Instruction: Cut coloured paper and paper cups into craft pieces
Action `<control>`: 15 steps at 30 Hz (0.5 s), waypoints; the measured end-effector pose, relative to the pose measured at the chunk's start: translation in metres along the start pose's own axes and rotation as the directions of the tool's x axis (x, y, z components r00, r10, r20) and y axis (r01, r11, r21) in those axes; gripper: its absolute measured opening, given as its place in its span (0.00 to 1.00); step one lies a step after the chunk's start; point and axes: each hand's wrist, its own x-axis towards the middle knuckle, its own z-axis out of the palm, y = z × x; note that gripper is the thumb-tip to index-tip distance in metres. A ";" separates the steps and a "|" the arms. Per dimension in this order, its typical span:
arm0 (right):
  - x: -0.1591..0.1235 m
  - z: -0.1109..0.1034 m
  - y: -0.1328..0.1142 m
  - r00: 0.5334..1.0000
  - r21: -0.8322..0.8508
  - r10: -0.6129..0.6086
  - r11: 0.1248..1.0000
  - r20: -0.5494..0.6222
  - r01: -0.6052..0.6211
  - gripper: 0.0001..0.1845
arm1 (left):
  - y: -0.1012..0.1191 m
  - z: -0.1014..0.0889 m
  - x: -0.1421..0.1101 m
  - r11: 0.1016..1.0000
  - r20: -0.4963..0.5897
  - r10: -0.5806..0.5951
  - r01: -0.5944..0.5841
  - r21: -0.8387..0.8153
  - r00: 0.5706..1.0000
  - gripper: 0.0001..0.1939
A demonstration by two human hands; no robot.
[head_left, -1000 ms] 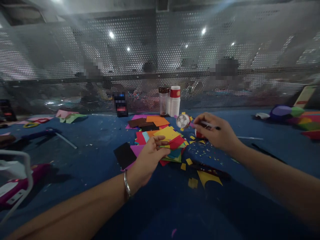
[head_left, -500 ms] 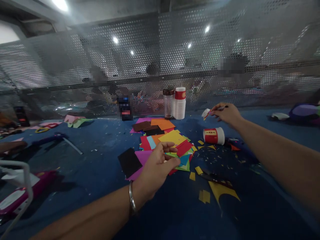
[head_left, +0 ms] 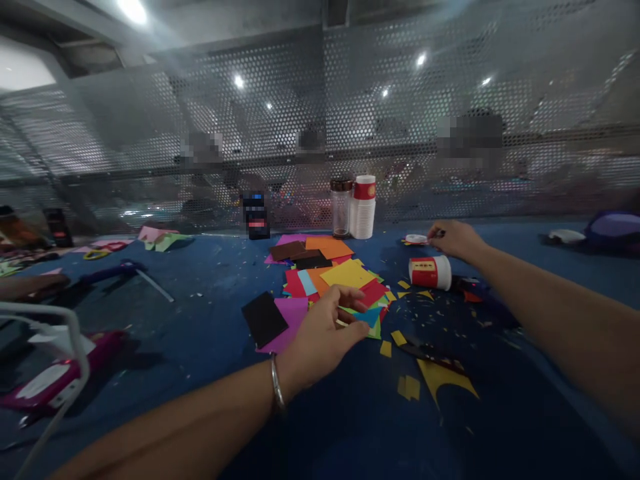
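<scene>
My left hand hovers over or rests at the near edge of a pile of coloured paper sheets. Its fingers are curved and apart, with nothing between them. At the back right, my right hand is closed around a pen, of which only the dark end shows. Its fingertips are at the edge of a small white disc with yellow bits along its rim, low at the table surface. Nearer to me, a red and white paper cup lies on its side.
A glass jar and a stack of paper cups stand at the back by a perforated metal screen. Yellow scraps lie front right. To the left are a glue gun, a magenta device and a white cable frame.
My right hand has carried the white disc rightward and down to the table, uncovering the lying cup. My left hand stays open near the paper; the view has shifted slightly.
</scene>
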 end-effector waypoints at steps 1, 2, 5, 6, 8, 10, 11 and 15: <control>-0.002 -0.001 -0.002 1.000 -0.032 -0.009 0.999 -0.008 0.009 0.15 | -0.001 0.000 -0.001 0.999 0.018 0.024 -0.025 0.038 1.000 0.17; -0.005 -0.003 -0.004 1.000 -0.061 -0.015 0.998 -0.015 0.014 0.15 | -0.001 -0.001 -0.002 0.996 0.035 0.044 -0.047 0.076 0.998 0.15; -0.015 -0.009 -0.010 0.998 -0.132 -0.022 0.991 -0.058 0.014 0.16 | 0.002 0.000 -0.006 0.976 0.061 0.100 -0.110 0.190 0.993 0.11; -0.019 -0.011 -0.013 0.996 -0.150 -0.027 0.989 -0.082 0.014 0.16 | 0.003 0.000 -0.007 0.964 0.063 0.123 -0.134 0.230 0.990 0.09; -0.030 -0.017 -0.020 0.990 -0.182 -0.058 0.983 -0.132 0.034 0.16 | 0.006 0.000 -0.009 0.937 0.069 0.172 -0.185 0.296 0.983 0.07; -0.045 -0.023 -0.028 0.976 -0.212 -0.130 0.973 -0.176 0.092 0.15 | 0.007 0.000 -0.009 0.915 0.091 0.195 -0.214 0.342 0.977 0.06; -0.053 -0.025 -0.032 0.964 -0.227 -0.181 0.965 -0.195 0.135 0.12 | 0.008 0.000 -0.009 0.907 0.102 0.196 -0.220 0.360 0.975 0.07; -0.096 -0.028 -0.046 0.882 -0.274 -0.434 0.884 -0.183 0.378 0.12 | 0.006 0.000 -0.007 0.861 0.137 0.218 -0.256 0.440 0.966 0.09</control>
